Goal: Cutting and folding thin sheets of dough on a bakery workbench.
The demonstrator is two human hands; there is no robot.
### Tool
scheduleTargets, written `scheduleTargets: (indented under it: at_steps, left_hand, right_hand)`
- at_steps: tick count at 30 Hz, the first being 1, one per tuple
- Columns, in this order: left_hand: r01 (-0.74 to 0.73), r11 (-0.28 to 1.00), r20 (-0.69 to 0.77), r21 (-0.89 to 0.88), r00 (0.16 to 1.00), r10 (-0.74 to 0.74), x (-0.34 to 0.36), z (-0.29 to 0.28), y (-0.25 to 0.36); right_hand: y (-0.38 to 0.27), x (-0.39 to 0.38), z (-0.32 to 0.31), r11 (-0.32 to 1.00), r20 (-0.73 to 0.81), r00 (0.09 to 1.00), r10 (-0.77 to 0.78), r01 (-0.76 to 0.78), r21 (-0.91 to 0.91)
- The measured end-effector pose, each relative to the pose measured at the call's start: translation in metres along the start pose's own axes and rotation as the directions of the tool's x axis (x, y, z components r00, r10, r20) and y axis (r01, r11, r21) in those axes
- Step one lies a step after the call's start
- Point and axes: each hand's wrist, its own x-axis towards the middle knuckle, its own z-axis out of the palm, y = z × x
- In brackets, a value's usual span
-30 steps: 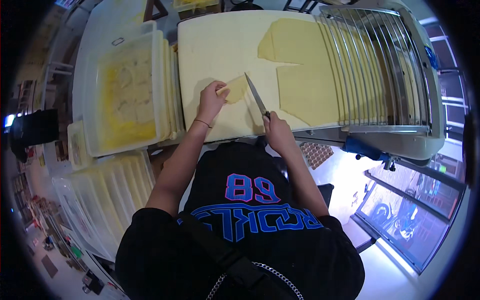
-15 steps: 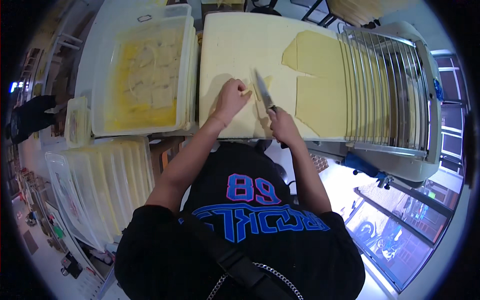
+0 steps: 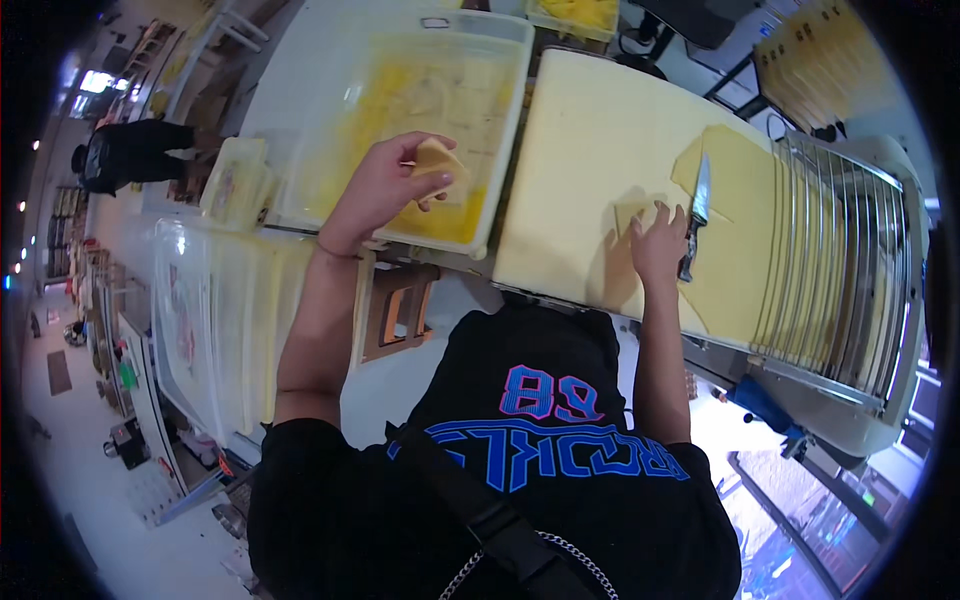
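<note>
My left hand (image 3: 380,185) pinches a small pale-yellow dough piece (image 3: 439,163) above a translucent plastic tub (image 3: 512,75), which holds yellowish contents. My right hand (image 3: 656,243) is open, fingers spread and curved over the cream work board (image 3: 570,140), just left of a knife (image 3: 698,210). The knife lies lengthwise on a large dough sheet (image 3: 740,280), blade pointing away from me, dark handle toward me. Whether my right fingertips touch the board or a dough scrap beneath them, I cannot tell.
A machine with metal bars (image 3: 840,290) borders the board's right end. Stacked translucent containers (image 3: 205,330) and a smaller lidded box (image 3: 230,180) sit at left. A yellow-filled container (image 3: 570,15) is beyond the board. A person in dark clothes (image 3: 135,155) stands at far left.
My left hand has lifted the dough piece off the board and moved left over the tub. My right hand has let go of the knife onto the sheet. The view has shifted.
</note>
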Motion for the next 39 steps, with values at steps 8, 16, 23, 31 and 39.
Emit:
scheduleTargets:
  at_steps: [8, 16, 23, 31, 39]
  left_hand:
    - [0.080, 0.995, -0.031, 0.059, 0.996, -0.079, 0.016, -0.016, -0.045]
    - [0.043, 0.999, -0.200, 0.008, 0.979, -0.041, 0.018, -0.009, -0.052]
    - [0.088, 0.993, -0.140, 0.076, 0.987, -0.077, 0.022, -0.005, -0.053]
    - [0.059, 0.990, -0.008, 0.125, 0.998, -0.059, 0.014, -0.011, -0.036]
    - [0.088, 0.938, 0.145, 0.336, 0.979, -0.144, 0.019, -0.020, -0.036]
  right_hand:
    - [0.008, 0.008, 0.035, 0.999, 0.106, 0.994, 0.006, -0.001, -0.043]
    - [0.003, 0.006, 0.026, 0.998, 0.057, 0.998, -0.038, 0.040, -0.043]
    - [0.000, 0.018, 0.017, 0.995, 0.075, 0.992, -0.097, 0.099, -0.024]
    - [-0.001, 0.018, 0.016, 0.991, 0.032, 0.991, -0.127, 0.129, -0.036]
    - [0.002, 0.016, 0.018, 0.989, 0.002, 0.990, -0.144, 0.144, -0.042]
